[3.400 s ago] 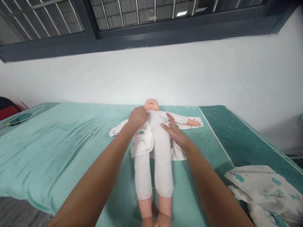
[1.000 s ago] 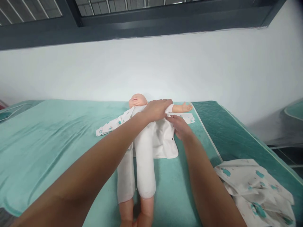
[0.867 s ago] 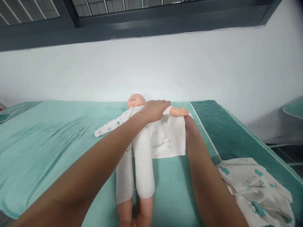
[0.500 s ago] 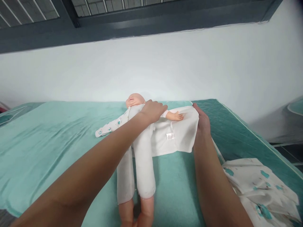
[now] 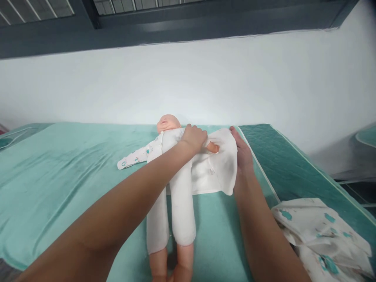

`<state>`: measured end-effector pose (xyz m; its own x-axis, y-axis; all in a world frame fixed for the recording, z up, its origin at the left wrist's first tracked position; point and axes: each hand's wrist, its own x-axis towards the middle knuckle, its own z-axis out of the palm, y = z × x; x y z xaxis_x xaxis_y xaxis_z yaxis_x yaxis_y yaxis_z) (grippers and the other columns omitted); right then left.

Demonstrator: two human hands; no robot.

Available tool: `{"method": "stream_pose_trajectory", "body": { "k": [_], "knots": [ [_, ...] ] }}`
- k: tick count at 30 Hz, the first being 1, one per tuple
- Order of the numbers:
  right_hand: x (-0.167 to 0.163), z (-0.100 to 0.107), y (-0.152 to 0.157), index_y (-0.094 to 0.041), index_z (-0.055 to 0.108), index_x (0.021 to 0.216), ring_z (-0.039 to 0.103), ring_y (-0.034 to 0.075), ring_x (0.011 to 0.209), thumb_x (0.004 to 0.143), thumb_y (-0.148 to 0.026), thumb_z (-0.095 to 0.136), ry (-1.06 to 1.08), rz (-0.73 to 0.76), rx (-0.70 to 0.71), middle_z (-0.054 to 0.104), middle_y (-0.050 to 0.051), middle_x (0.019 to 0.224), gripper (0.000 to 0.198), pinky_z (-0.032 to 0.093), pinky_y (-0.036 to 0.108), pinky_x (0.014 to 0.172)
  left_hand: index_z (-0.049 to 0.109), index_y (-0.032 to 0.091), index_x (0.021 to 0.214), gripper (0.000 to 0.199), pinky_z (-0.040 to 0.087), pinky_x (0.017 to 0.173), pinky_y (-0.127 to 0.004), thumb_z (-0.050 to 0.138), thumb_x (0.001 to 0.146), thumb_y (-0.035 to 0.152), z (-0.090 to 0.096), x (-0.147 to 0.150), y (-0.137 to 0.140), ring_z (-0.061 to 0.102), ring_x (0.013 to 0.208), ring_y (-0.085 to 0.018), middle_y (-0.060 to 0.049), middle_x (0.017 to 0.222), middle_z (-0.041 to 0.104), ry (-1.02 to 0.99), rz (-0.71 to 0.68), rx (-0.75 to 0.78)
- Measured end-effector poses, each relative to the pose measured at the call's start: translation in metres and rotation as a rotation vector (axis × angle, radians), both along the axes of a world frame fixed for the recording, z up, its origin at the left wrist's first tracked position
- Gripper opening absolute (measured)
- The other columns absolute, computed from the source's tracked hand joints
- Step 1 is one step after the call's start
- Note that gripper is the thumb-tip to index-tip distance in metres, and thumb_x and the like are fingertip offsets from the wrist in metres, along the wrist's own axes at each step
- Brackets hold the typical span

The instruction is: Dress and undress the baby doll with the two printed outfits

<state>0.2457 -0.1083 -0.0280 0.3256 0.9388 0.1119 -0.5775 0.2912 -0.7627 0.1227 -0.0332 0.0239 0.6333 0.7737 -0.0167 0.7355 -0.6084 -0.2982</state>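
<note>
Baby doll [image 5: 182,186] lies face up on a teal-covered surface [image 5: 73,176], head toward twelve o'clock and feet toward six, as a person works it into a white jacket [image 5: 219,170]. One printed sleeve [image 5: 135,157], pointing toward eight o'clock, appears to cover the doll's arm already; getting the other arm into its sleeve looks to be the step in hand. The left hand [image 5: 194,137] has its fingers curled around that arm, the doll's bare hand [image 5: 213,147] against the cloth toward three o'clock. Farther toward three, the right hand [image 5: 242,154] grips the spread panel's outer edge, its fingertips partly hidden. The next move would call for lining up the armhole, not visible here, with the doll's hand. Crumpled printed clothing [image 5: 326,235] lies at four o'clock.
</note>
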Motion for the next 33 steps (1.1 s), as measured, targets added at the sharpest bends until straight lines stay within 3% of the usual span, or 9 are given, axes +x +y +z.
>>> {"method": "stream_pose_trajectory", "body": {
  "k": [3,5,10,15,19,21,24,29,33],
  "knots": [
    [-0.016,0.008,-0.005,-0.029,0.058,0.118,0.069,0.023,0.102,0.079,-0.048,0.075,-0.079,0.03,0.006,0.07,-0.001,0.1,0.047,0.058,0.038,0.084,0.053,0.014,0.126,0.048,0.038,0.1,-0.046,0.064,0.08,0.02,-0.007,-0.001,0.007,0.055,0.119,-0.031,-0.016,0.125,0.062,-0.177,0.058,-0.047],
    [-0.025,0.013,-0.009,-0.03,0.056,0.124,0.067,0.024,0.108,0.077,-0.043,0.077,-0.119,0.14,0.037,0.069,0.001,0.11,0.054,0.057,0.039,0.089,0.051,0.015,0.128,0.058,0.04,0.1,-0.048,0.069,0.073,0.021,-0.007,-0.005,0.012,0.052,0.121,-0.034,-0.017,0.13,0.058,-0.366,0.062,-0.18],
    [-0.038,0.015,-0.015,-0.034,0.052,0.133,0.061,0.024,0.117,0.074,-0.039,0.079,-0.284,0.315,0.153,0.058,0.002,0.136,0.065,0.055,0.039,0.092,0.064,0.018,0.098,0.022,0.049,0.081,-0.03,0.057,0.077,0.018,0.006,-0.025,0.025,0.063,0.091,-0.018,-0.004,0.1,0.069,-0.71,-0.122,-0.53],
    [-0.042,0.016,-0.022,-0.038,0.046,0.14,0.065,0.022,0.109,0.081,-0.041,0.074,-0.376,0.492,0.179,0.054,0.004,0.144,0.066,0.055,0.039,0.09,0.061,0.018,0.079,0.014,0.043,0.065,-0.025,0.049,0.073,0.016,0.019,-0.059,0.03,0.053,0.068,-0.012,0.0,0.077,0.062,-0.941,-0.08,-0.412],
    [-0.043,0.016,-0.025,-0.034,0.057,0.132,0.067,0.021,0.105,0.086,-0.038,0.071,-0.409,0.613,0.2,0.059,0.005,0.139,0.049,0.054,0.037,0.089,0.054,0.017,0.069,0.01,0.043,0.065,-0.025,0.053,0.062,0.011,0.018,-0.088,0.026,0.052,0.067,-0.012,0.0,0.074,0.062,-1.108,-0.037,-0.367],
    [-0.045,0.015,-0.025,-0.031,0.061,0.127,0.068,0.02,0.102,0.087,-0.038,0.069,-0.463,0.601,0.203,0.065,0.006,0.131,0.041,0.054,0.037,0.087,0.053,0.017,0.068,0.009,0.044,0.069,-0.027,0.053,0.063,0.01,0.013,-0.1,0.021,0.054,0.07,-0.013,0.0,0.077,0.064,-1.15,0.006,-0.349],
    [-0.049,0.014,-0.025,-0.027,0.066,0.118,0.065,0.021,0.109,0.088,-0.037,0.068,-0.58,0.435,0.197,0.071,0.005,0.12,0.032,0.053,0.038,0.091,0.058,0.018,0.073,0.011,0.047,0.075,-0.031,0.051,0.069,0.01,0.001,-0.111,0.015,0.058,0.076,-0.016,-0.002,0.083,0.067,-1.155,0.105,-0.287],
    [-0.062,0.015,-0.033,-0.027,0.071,0.11,0.062,0.022,0.116,0.091,-0.032,0.061,-0.953,0.263,0.191,0.069,0.003,0.124,0.022,0.048,0.043,0.103,0.065,0.021,0.094,0.023,0.049,0.095,-0.036,0.045,0.085,0.017,-0.017,-0.123,-0.003,0.063,0.102,-0.019,-0.004,0.109,0.07,-1.221,0.158,-0.218],
    [-0.072,0.008,-0.04,-0.029,0.069,0.117,0.053,0.023,0.132,0.091,-0.029,0.062,-1.208,0.188,0.358,0.066,0.003,0.13,0.027,0.038,0.046,0.115,0.062,0.021,0.12,0.033,0.041,0.111,-0.037,0.042,0.095,0.032,-0.038,-0.141,-0.038,0.058,0.123,-0.02,-0.006,0.132,0.065,-1.247,0.154,-0.219]
  ]
}}
